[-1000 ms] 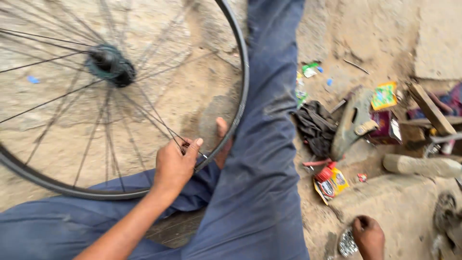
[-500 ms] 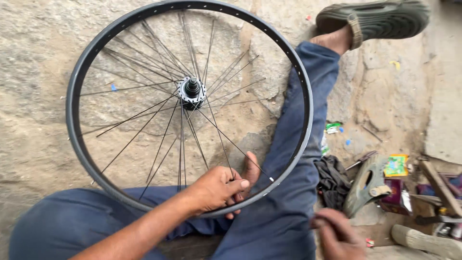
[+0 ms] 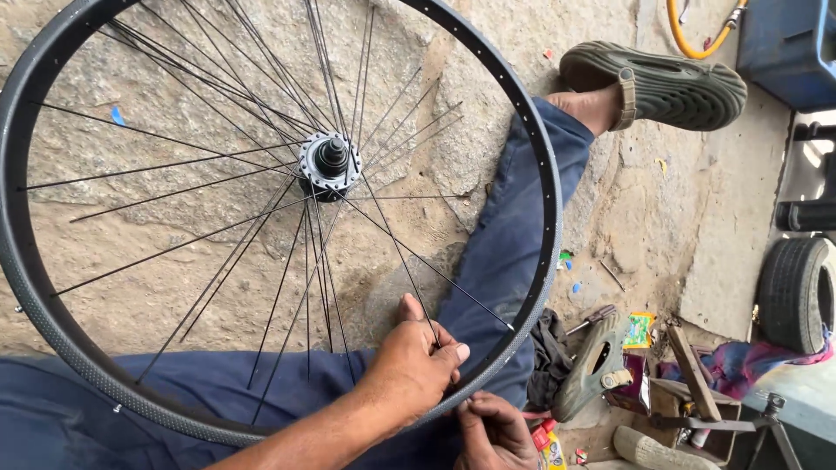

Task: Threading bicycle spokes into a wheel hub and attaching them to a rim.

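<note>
Two hands work at the lower rim of a bicycle wheel that lies flat across the person's lap and the stone floor.

Head view, places given from the wheel's hub: the left hand sits below and to the right of the hub, inside the rim, its fingers pressed together around a spoke close to where it meets the rim. The right hand is further down, just outside the rim and just beside the left hand; its fingers curl inward at the rim's edge, and whether they pinch anything cannot be told. Several spokes hang loose, their outer ends short of the rim. Well to the right of the hub a blue-trousered leg passes under the rim and ends in a green sandal. Further right and lower lie a second sandal, a dark rag and a tyre.

Change noted: a second ago the right hand was well away from the wheel, down among the litter on the floor, and only the left held a spoke. It has since come up to the rim beside the left. Judgement: both hands now bear on the same spoke end, so the work at that rim hole is in hand.
</note>
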